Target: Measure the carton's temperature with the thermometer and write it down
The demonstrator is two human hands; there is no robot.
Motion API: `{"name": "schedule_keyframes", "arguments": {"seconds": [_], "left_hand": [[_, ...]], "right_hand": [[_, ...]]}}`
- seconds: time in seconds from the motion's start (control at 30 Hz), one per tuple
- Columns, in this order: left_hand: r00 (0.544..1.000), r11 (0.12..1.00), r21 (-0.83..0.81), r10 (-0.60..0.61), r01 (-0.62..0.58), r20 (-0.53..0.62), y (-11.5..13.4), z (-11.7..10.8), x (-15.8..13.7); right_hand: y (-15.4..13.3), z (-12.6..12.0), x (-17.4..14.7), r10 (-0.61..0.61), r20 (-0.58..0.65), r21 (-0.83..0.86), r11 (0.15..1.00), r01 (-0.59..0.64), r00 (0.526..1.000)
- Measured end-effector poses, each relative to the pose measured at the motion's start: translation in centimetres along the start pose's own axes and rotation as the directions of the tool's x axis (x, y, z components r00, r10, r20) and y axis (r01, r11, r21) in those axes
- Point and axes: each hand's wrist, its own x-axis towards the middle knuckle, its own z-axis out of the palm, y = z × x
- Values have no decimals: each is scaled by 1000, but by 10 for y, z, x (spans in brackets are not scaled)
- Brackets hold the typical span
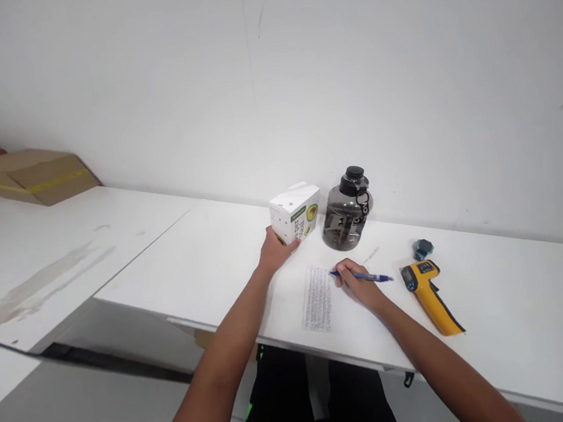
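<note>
While the left hand (pixel 276 248) reaches forward with its fingers clamped around one white carton (pixel 295 204) left of one translucent dark bottle (pixel 346 212), the right hand (pixel 358 286), forearm angled inward, pinches one blue pen (pixel 375 277) between its fingers, at the upper right of one handwritten sheet (pixel 318 301). One yellow infrared thermometer (pixel 432 299) lies on the surface (pixel 523 306).

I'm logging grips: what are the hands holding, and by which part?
The left hand grips the white box around its lower part; the right hand holds the blue pen near its writing end.
</note>
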Motion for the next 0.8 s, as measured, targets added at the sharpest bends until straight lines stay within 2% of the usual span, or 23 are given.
{"name": "schedule_keyframes", "arguments": {"seconds": [0.17,0.33,0.67,0.8], "left_hand": [[1000,1000,-30,6,-6,9,-1,0,1],[1000,998,-54,25,-25,-2,-5,2,3],[1000,995,-100,27,-27,1,-7,4,3],[1000,994,-102,28,-27,4,-8,4,4]], "right_hand": [[-4,1,0,72,-121,-122,989,-86,990],[-4,2,0,101,-69,-118,987,-109,992],[-2,2,1,149,-90,-116,980,-159,985],[-2,1,1,150,-55,-119,981,-155,987]]}}
